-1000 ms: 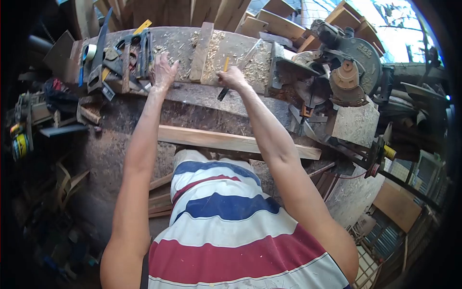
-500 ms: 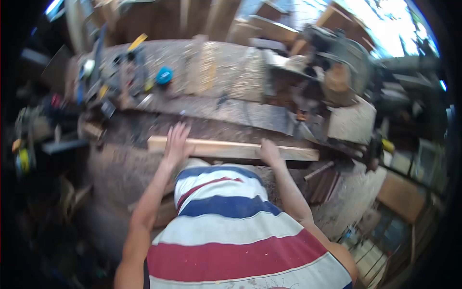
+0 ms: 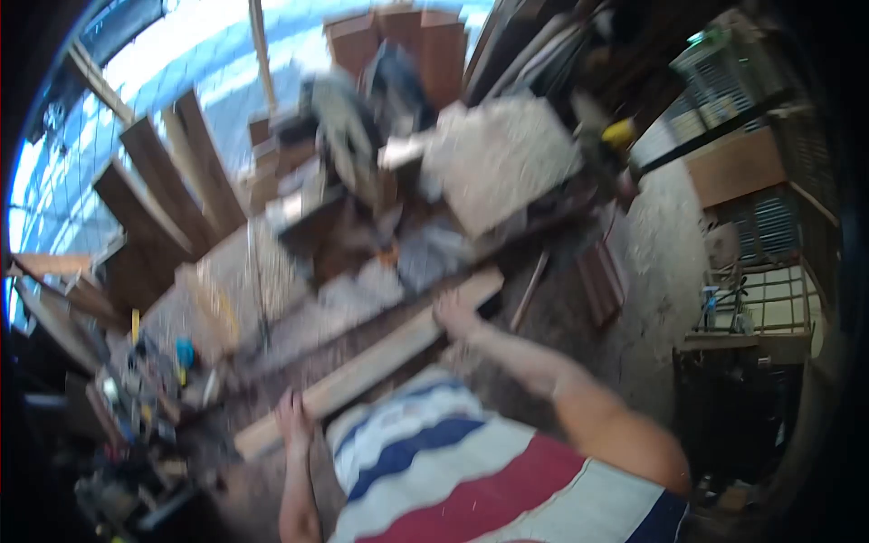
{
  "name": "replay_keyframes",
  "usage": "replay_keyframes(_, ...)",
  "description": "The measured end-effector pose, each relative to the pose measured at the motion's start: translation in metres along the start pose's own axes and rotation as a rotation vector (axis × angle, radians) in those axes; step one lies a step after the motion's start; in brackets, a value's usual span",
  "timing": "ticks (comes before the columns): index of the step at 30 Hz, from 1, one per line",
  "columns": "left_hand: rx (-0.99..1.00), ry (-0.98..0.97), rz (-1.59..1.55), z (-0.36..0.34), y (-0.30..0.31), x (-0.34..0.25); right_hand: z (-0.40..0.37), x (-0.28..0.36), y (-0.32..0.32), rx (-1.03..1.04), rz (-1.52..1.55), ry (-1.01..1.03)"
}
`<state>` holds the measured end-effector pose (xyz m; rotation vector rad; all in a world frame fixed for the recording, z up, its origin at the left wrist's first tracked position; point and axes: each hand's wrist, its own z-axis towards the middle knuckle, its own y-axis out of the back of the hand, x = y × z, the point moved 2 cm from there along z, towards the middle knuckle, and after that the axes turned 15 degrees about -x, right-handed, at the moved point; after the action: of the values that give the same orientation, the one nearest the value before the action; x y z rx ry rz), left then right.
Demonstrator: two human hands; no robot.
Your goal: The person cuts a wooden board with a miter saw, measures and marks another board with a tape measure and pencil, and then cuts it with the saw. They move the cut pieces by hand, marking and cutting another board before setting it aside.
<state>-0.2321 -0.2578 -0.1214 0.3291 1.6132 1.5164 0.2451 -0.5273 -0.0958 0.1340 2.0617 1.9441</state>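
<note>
A long, pale wooden board [image 3: 380,357] lies slanted across the view in front of my body, its right end farther away. My left hand [image 3: 294,418] grips it near the left end, fingers bent over the top edge. Toward the other end, my right hand [image 3: 455,312] is closed around the board, the knuckles on its upper side. Motion blur softens the fingers of both hands.
Beyond the board runs a workbench [image 3: 281,337] strewn with sawdust. A blurred saw-like machine [image 3: 344,136] and a pale dusty panel [image 3: 502,163] stand at the back. Hand tools and a teal round object [image 3: 186,351] sit left. Dark planks [image 3: 167,176] lean behind.
My view has swung to the right, so the bench and board now appear slanted. Both hands stay on the board; the left fingers, spread before, are now bent over its edge.
</note>
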Motion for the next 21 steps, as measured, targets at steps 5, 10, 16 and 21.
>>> replay_keyframes(5, 0.083, 0.028, 0.064, 0.039, 0.103, -0.070, -0.011, -0.050, 0.096, -0.059, 0.236, 0.018)
replay_keyframes(10, -0.107, -0.075, 0.139, 0.130, 0.134, -0.111, 0.059, -0.130, 0.138, -0.308, 0.294, -0.048)
replay_keyframes(16, -0.173, -0.082, 0.189, 0.278, 0.076, -0.071, 0.209, -0.212, 0.080, -0.215, 0.224, -0.024)
replay_keyframes(21, -0.010, -0.015, 0.135, 0.326, 0.066, -0.053, 0.252, -0.211, 0.077, 0.035, 0.077, -0.046)
